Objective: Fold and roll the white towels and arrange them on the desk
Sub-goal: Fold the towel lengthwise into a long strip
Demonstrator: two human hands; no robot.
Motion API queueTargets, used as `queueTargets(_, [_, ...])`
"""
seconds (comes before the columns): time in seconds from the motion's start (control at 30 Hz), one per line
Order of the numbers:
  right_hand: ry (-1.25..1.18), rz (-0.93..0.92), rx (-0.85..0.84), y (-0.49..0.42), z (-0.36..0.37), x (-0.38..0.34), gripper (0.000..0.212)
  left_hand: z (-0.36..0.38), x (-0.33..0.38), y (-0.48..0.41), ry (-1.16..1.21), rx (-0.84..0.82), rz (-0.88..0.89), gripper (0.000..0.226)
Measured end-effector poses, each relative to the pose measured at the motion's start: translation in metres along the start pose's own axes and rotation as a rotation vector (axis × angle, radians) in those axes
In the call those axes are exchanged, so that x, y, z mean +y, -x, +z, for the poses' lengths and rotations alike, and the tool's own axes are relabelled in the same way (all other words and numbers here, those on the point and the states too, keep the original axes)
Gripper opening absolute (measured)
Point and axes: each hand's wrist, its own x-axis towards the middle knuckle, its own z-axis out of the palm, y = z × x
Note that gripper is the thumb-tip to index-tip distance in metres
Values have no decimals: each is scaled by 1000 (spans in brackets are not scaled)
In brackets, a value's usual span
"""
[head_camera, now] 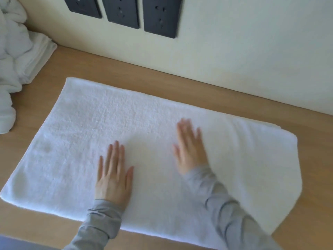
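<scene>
Nearest the viewer, two grey sleeves (100,221) reach in from the lower edge over the front of the desk (45,91). The left hand (113,175) lies palm down on the towel (81,127). Its fingers (117,152) are straight and close together, the thumb is spread to the side, and nothing is pinched. The right hand (191,147) is also flat on the cloth, a little farther in. It is blurred, so its fingers can only be read as straight and roughly together.

The towel lies spread flat on the desk under both hands, apparently already folded, since a second layer shows at its far right corner. Its long axis runs left to right, parallel with the wall (234,56). Both hands sit near the middle of its length, toward the near long edge, so each short end lies outward from them. The left end is closer to the left hand and the right end to the right hand. The cloth ripples slightly to the right of the right hand. This reads as smoothing. A further fold or a roll would probably start from one short end and travel along the long axis.

Farther off, a loose pile (16,51) of white cloth sits at the desk's far left, apart from the towel. Three dark sockets (122,11) are set in the wall.
</scene>
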Motion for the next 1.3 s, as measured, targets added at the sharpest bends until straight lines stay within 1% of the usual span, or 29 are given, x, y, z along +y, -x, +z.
queueTargets(0.07, [3,-206,-108,49,12,-39,54,10,32,0,8,-30,79,63])
queueTargets(0.1, [27,-289,-166,68,15,-42,54,14,40,0,3,-46,82,64])
queueTargets(0.13, [48,-348,-228,79,14,-34,54,17,41,0,-15,-59,73,66])
queueTargets(0.17, [52,-369,-260,83,12,-14,56,20,40,0,-42,-66,65,67])
queueTargets(0.2, [57,-353,-269,82,6,11,58,23,37,0,-69,-64,64,67])
queueTargets(0.23, [77,-308,-277,77,-2,37,59,26,34,1,-91,-59,68,66])
queueTargets(0.3, [154,-153,-262,60,-19,97,63,28,32,1,-104,-58,69,64])
queueTargets(0.4, [192,193,-261,38,-34,184,59,30,35,1,-107,-47,68,63])
queueTargets(0.47, [151,391,-265,30,-41,219,58,31,35,1,-104,-40,63,64])
queueTargets(0.5, [146,454,-267,28,-42,228,58,30,35,1,-98,-37,64,64])
queueTargets(0.57, [158,516,-277,23,-42,228,58,30,36,1,-91,-34,63,64])
queueTargets(0.63, [163,555,-279,23,-42,210,59,30,36,2,-87,-34,62,64])
queueTargets(0.67, [160,548,-263,26,-42,196,59,30,36,2,-85,-30,64,64])
queueTargets(0.73, [125,453,-240,42,-41,156,61,30,37,2,-87,-32,65,65])
queueTargets(0.8, [42,367,-229,69,-37,113,62,31,38,2,-90,-43,66,66])
queueTargets(0.87, [-31,424,-131,101,-39,89,63,30,38,3,-85,-43,73,67])
queueTargets(0.93, [-112,591,70,133,-49,91,64,30,40,3,-62,-44,70,69])
queueTargets(0.97, [-166,712,178,148,-56,97,65,28,42,3,-34,-44,68,69])
queueTargets(1.0, [-258,859,271,163,-63,106,65,27,47,4,1,-44,80,68])
queueTargets(1.07, [-570,1134,389,184,-75,122,65,24,67,10,57,-53,169,65])
queueTargets(1.1, [-758,1213,411,189,-78,129,63,24,80,15,71,-69,234,64])
queueTargets(1.13, [-924,1244,422,192,-79,135,58,26,94,21,79,-98,297,63])
queueTargets(1.17, [-1026,1249,422,192,-80,142,52,28,110,27,85,-129,355,63])
queueTargets(1.23, [-1086,1247,411,190,-80,158,45,36,140,40,85,-173,431,62])
queueTargets(1.3, [-1185,1281,426,186,-78,173,45,46,164,49,84,-192,442,62])
